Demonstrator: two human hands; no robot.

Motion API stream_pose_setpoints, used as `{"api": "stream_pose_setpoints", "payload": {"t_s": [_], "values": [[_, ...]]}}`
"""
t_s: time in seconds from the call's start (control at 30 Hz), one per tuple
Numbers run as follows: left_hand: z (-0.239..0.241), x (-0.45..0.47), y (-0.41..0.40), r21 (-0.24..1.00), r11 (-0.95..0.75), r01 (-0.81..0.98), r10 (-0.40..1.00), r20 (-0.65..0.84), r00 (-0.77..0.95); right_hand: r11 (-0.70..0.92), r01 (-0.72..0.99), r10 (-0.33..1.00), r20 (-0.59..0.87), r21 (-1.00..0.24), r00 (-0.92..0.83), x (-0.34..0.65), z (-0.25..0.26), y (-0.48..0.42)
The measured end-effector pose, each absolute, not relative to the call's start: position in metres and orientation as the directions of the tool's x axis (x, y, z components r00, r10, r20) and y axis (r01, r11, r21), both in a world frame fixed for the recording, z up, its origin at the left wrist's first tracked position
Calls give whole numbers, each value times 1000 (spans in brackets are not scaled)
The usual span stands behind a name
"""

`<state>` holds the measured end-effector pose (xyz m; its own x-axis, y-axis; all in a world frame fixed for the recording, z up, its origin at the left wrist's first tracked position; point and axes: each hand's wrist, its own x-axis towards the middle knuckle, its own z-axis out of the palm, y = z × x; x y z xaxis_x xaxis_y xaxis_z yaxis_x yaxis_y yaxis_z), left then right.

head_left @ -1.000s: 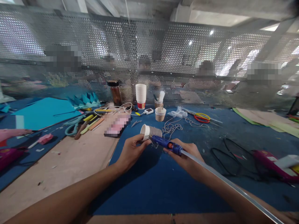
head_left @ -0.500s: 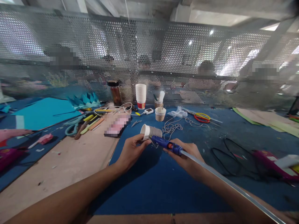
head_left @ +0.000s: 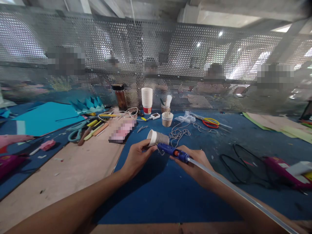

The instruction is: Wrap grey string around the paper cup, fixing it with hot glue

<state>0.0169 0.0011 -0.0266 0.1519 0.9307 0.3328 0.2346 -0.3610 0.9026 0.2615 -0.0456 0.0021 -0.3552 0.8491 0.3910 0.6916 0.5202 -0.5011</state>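
Left hand (head_left: 137, 157) grips tilted paper cup (head_left: 158, 137) near rim; right hand (head_left: 196, 162) grips blue glue gun (head_left: 168, 149); gun-cup contact unclear.

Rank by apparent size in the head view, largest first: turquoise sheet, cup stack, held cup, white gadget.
1. Turquoise sheet
2. Held cup and cup stack, too alike to rank
3. White gadget

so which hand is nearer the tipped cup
Left. The left hand holds the cup; the right hand is apart from it, to the right, holding the blue glue gun.
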Motion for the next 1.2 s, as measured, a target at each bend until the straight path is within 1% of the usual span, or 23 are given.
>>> {"api": "stream_pose_setpoints", "payload": {"t_s": [0.17, 0.4, 0.67, 0.93, 1.2], "values": [[-25, 17, 1, 903, -358, 236, 932, 331, 150, 528, 700, 843, 393, -481, -367, 262, 1, -45], [-27, 19, 0, 959, -265, 99, 956, 248, 156, 494, 700, 863, 386, -516, -325, 263, 3, -46], [-29, 19, 1, 946, -289, 148, 954, 270, 134, 480, 709, 866, 408, -516, -290, 264, -1, -44], [-27, 19, 1, 920, -330, 214, 941, 303, 150, 450, 732, 873, 425, -511, -241, 263, -5, -42], [-28, 17, 2, 899, -356, 257, 933, 325, 155, 411, 726, 895, 395, -552, -206, 262, -8, -41]]}}
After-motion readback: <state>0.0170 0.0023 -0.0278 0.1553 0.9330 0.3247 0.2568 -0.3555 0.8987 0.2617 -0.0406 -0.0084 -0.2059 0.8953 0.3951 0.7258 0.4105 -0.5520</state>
